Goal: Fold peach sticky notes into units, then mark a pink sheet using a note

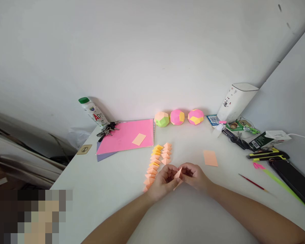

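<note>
Between my two hands is a peach paper piece (178,174), partly folded, its pointed tip showing above the thumbs. My left hand (165,181) pinches its left side, and my right hand (194,176) grips the right side; the fingers hide much of it. Just left of my hands stand two rows of folded paper units: a longer row (152,169) in peach and yellow, and a shorter peach row (166,154). A flat peach paper sheet (210,158) lies to the right of my right hand.
Three paper balls (177,117) sit against the wall. At left are a pink folder (127,135) with a small paper sheet (139,139), keys (108,129) and a bottle (94,112). A thin red brush (252,182), utility knife (269,155), black case (293,183) and white router (237,101) occupy the right.
</note>
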Motion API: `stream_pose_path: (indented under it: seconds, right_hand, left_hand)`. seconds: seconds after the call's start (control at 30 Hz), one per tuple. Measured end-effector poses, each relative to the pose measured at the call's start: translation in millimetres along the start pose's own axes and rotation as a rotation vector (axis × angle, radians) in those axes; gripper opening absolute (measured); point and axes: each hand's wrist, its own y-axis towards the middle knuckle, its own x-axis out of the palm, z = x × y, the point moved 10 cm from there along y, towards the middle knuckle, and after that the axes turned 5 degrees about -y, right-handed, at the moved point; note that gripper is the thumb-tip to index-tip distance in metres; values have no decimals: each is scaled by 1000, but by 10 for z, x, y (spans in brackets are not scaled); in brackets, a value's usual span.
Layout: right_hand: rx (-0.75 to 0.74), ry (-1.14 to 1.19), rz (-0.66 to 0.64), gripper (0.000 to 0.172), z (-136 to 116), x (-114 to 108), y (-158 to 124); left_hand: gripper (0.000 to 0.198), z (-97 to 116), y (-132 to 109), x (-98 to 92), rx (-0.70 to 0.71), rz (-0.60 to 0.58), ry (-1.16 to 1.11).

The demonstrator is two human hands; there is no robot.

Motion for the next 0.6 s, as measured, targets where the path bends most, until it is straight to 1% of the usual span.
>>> stream_pose_path:
  seconds: [0.17, 0.3, 0.37, 0.43, 0.53, 0.6]
  right_hand:
    - [8, -25, 11, 20, -59, -15, -21]
    - [-6, 2, -35, 22, -103, 11, -33]
    - [-20, -9, -59, 23, -121, 29, -34]
    - [-38, -46, -70, 25, -136, 40, -31]
    - [-54, -92, -56, 33, -136, 33, -21]
    - [-56, -101, -46, 37, -120, 24, -12]
  left_hand:
    - [35, 32, -5, -160, 70, 155, 4]
    - [34, 15, 4, -230, 101, 196, -19]
    - [33, 11, 11, -248, 118, 196, -15]
    - [29, 47, 13, -244, 170, 177, 14]
    - [22, 148, 3, -177, 279, 103, 93]
    - [24, 198, -7, -117, 325, 49, 133]
